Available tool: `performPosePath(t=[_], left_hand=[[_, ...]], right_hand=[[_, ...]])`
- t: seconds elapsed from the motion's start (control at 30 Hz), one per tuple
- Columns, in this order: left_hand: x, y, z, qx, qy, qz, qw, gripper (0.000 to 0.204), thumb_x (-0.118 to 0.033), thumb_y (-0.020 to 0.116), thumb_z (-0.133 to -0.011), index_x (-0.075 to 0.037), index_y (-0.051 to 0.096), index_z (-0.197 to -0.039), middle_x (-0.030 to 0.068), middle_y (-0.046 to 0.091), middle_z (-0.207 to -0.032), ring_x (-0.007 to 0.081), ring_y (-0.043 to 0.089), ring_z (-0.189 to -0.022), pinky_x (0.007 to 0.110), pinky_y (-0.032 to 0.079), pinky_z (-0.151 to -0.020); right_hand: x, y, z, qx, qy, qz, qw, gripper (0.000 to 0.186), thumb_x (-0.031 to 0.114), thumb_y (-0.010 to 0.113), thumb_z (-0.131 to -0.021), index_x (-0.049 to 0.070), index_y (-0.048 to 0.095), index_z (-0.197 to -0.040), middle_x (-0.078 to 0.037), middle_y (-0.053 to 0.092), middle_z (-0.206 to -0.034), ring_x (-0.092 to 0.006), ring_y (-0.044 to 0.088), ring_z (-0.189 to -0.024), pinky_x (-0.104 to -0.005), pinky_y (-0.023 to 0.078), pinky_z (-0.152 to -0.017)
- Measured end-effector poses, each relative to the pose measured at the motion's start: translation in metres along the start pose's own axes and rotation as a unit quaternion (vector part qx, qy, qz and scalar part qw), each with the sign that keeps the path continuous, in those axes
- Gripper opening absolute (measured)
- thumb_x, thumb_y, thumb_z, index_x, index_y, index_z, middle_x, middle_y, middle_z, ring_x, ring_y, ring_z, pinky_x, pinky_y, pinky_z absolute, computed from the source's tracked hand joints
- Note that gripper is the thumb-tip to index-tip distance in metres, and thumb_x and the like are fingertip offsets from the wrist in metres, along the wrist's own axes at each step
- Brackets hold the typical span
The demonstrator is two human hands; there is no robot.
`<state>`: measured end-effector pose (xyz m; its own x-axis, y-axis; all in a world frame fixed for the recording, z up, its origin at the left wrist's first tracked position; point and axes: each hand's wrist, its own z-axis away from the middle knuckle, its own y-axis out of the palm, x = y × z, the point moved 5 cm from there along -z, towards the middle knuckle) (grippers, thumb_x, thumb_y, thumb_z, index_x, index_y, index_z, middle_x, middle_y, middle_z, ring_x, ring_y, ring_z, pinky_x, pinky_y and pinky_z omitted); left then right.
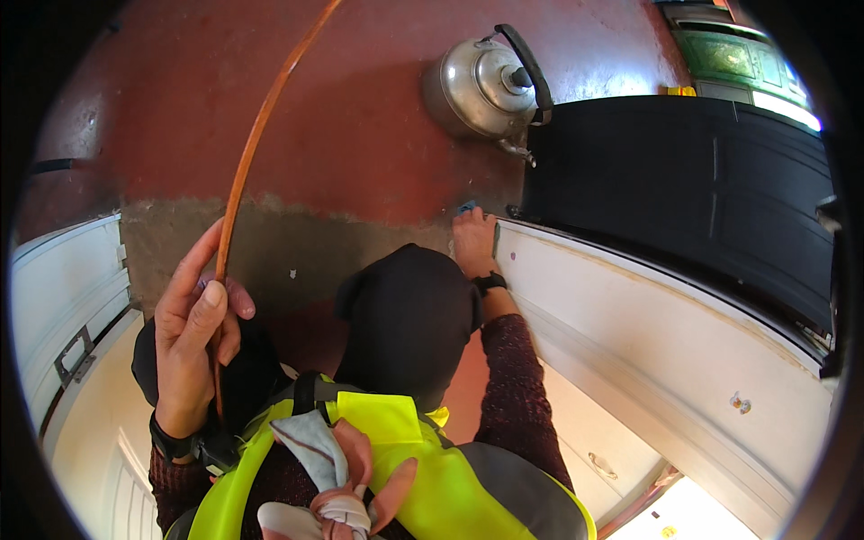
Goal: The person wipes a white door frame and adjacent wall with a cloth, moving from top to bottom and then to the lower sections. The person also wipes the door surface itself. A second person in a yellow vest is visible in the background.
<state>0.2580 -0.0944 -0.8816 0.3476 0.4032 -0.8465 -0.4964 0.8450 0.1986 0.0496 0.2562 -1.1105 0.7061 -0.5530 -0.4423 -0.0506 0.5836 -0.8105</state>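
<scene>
A long, thin, curved brown stick (256,135) rises from my left hand (193,315). My left fingers and thumb are closed on it, and its lower end runs down past my wrist. On the far side of my bent knee (405,324), my right hand (474,241) reaches down to the floor at the end of a white door panel (630,306). Its fingers are curled, with a small blue piece (466,207) at the fingertips. What that piece is cannot be made out. Ahead of this hand, a metal kettle (477,85) with a black handle stands on the floor.
The floor is dark red (270,54), with a bare grey cement strip (288,243) across it. A large black panel (666,171) stands at the right, beyond the white one. Another white door panel (72,297) with a metal latch is at the left.
</scene>
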Motion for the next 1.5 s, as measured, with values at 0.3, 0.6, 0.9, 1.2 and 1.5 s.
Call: performPosePath(t=[0.3, 0.6, 0.9, 1.2, 1.5], left_hand=[[0.002, -0.006, -0.003, -0.002, 0.005, -0.002, 1.000, 0.049, -0.022, 0.048, -0.104, -0.007, 0.040, -0.150, 0.0042, 0.061, -0.083, 0.0000, 0.038, -0.048, 0.013, 0.031, -0.045], [0.005, -0.004, -0.005, -0.010, -0.004, -0.008, 1.000, 0.048, -0.021, 0.047, -0.105, -0.006, 0.040, -0.150, 0.0059, 0.061, -0.084, 0.0003, 0.039, -0.048, 0.013, 0.032, -0.045], [0.006, -0.009, -0.010, -0.025, -0.007, 0.006, 1.000, 0.050, -0.021, 0.047, -0.105, -0.005, 0.038, -0.151, 0.0075, 0.062, -0.085, 0.0004, 0.041, -0.047, 0.013, 0.033, -0.044], [0.006, -0.006, -0.011, -0.020, -0.013, -0.017, 1.000, 0.052, -0.024, 0.045, -0.104, -0.005, 0.036, -0.152, 0.0077, 0.060, -0.085, 0.0002, 0.037, -0.046, 0.013, 0.030, -0.043], [0.011, -0.002, -0.017, 0.007, 0.000, -0.025, 1.000, 0.052, -0.027, 0.046, -0.104, -0.006, 0.038, -0.151, 0.0073, 0.059, -0.083, 0.0005, 0.037, -0.045, 0.014, 0.030, -0.041]], right_hand=[[0.022, 0.022, 0.048, 0.015, -0.016, -0.009, 1.000, 0.008, 0.021, 0.062, -0.078, 0.018, 0.069, -0.077, -0.002, 0.064, -0.079, -0.0230, 0.057, -0.089, -0.0464, 0.041, -0.069], [-0.021, -0.033, 0.014, -0.049, -0.043, -0.025, 0.998, 0.011, 0.014, 0.066, -0.077, 0.015, 0.070, -0.087, -0.003, 0.065, -0.090, -0.0226, 0.055, -0.099, -0.0419, 0.038, -0.082], [-0.022, -0.052, 0.069, 0.131, -0.042, -0.066, 0.988, 0.009, 0.011, 0.069, -0.074, 0.017, 0.075, -0.078, -0.003, 0.068, -0.084, -0.0232, 0.059, -0.094, -0.0424, 0.041, -0.076], [0.027, 0.002, 0.059, 0.041, -0.027, -0.059, 0.997, 0.006, 0.015, 0.067, -0.075, 0.014, 0.071, -0.080, -0.005, 0.064, -0.081, -0.0239, 0.054, -0.090, -0.0426, 0.040, -0.080], [0.052, 0.019, 0.084, 0.049, -0.105, -0.004, 0.993, 0.008, 0.020, 0.059, -0.084, 0.016, 0.067, -0.084, -0.005, 0.058, -0.086, -0.0235, 0.050, -0.093, -0.0402, 0.038, -0.083]])
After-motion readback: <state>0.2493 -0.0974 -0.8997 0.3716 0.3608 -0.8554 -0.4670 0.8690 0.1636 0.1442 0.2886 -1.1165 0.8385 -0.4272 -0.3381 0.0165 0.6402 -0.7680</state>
